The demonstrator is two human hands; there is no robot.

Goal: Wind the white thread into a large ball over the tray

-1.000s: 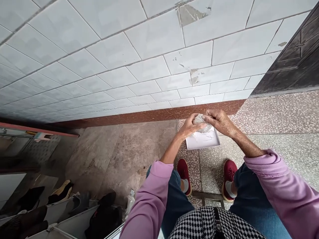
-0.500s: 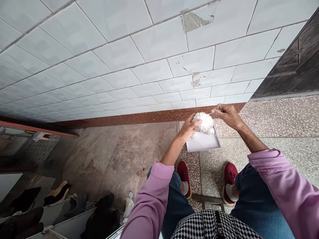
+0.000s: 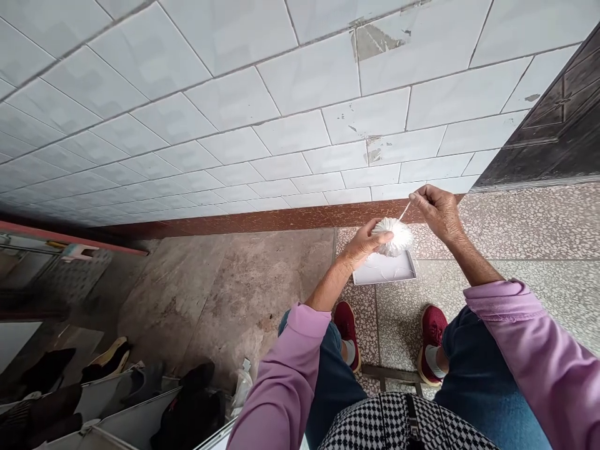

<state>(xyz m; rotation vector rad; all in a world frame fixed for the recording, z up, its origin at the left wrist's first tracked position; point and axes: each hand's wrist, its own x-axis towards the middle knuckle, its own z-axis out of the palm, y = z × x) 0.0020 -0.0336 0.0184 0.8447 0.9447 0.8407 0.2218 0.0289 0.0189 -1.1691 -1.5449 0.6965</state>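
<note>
My left hand [image 3: 364, 245] is wrapped around the left side of a white, ridged yarn ball [image 3: 397, 237], thumb across its front. From the top of the ball a white strand [image 3: 405, 211] runs up to the right, taut. The far end of that strand is pinched between the thumb and fingers of my right hand [image 3: 435, 206]. Below the ball, on the floor, lies a shallow white tray [image 3: 382, 275] with thin white threads in it. The ball covers part of the tray.
A white tiled wall [image 3: 300, 131] with a brown skirting [image 3: 262, 222] stands close in front. A dark door [image 3: 557, 131] is at the right. Shoes [image 3: 107, 361] and boxes fill the lower left. My feet in red shoes [image 3: 345, 334] flank the tray's near side.
My right hand has moved up and to the right, drawing the strand out longer. My left hand and the ball have shifted slightly right.
</note>
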